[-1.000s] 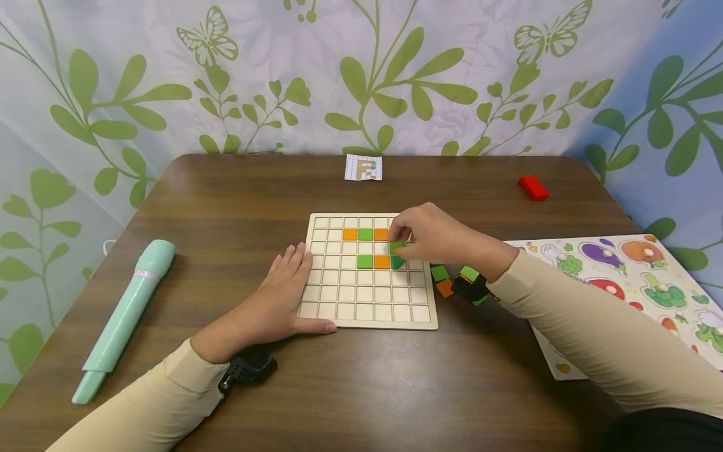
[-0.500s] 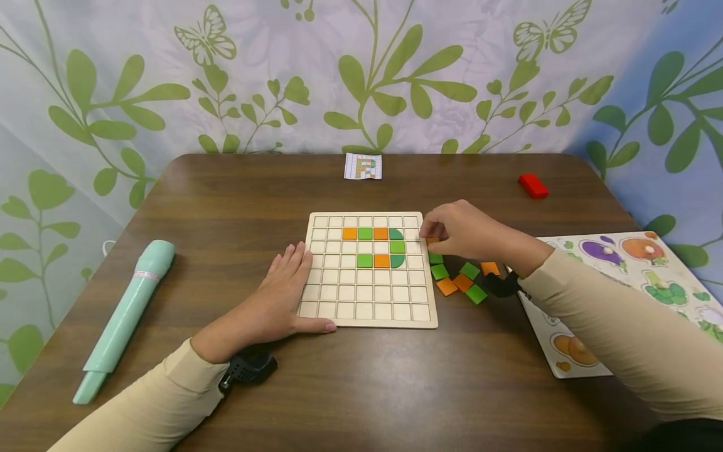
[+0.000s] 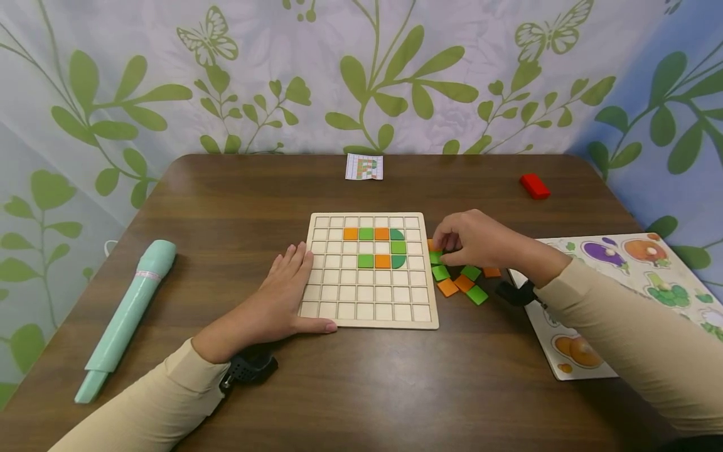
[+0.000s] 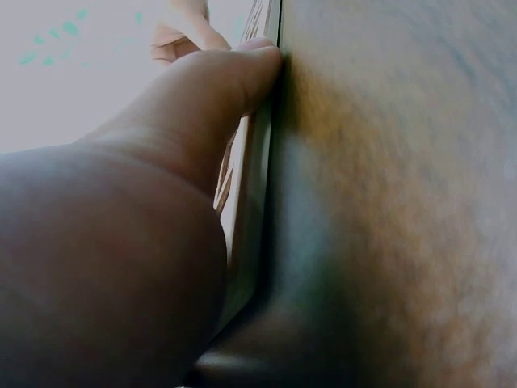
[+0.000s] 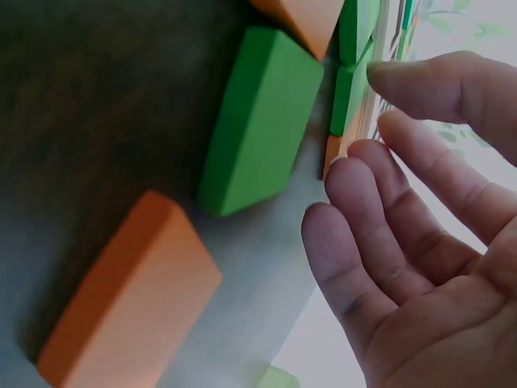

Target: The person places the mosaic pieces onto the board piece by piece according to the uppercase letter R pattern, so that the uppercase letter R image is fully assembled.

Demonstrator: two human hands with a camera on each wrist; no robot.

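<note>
The left hand (image 3: 277, 298) is lying with straight fingers against the left border of a pale wooden grid board (image 3: 374, 312), its thumb extending onto the near edge; the left wrist view is showing that thumb pressing there. The board is lying flat near the middle of a dark brown bench (image 3: 384, 389). In its second row from the top, an orange, a green, an orange and a dark green rounded tile (image 3: 396, 234) are occupying neighbouring cells. A green tile (image 3: 398, 247) is sitting directly below the rounded one, and the fourth row is holding a green, an orange and a second dark green rounded tile (image 3: 398, 261).

The right hand (image 3: 477, 240) is hovering over loose green and orange tiles (image 3: 448, 287) just beside the board's right edge. Its fingers are curving loosely; in the right wrist view a gap is showing between thumb and forefinger, and nothing is being gripped.

Behind the board, a printed grid card (image 3: 364, 167) is lying at the far edge. A red block (image 3: 535, 186) is resting at the far right, a vegetable puzzle board (image 3: 672, 265) is lying partly beneath the right forearm, and a mint-green rod (image 3: 127, 314) is lying well to the left.
</note>
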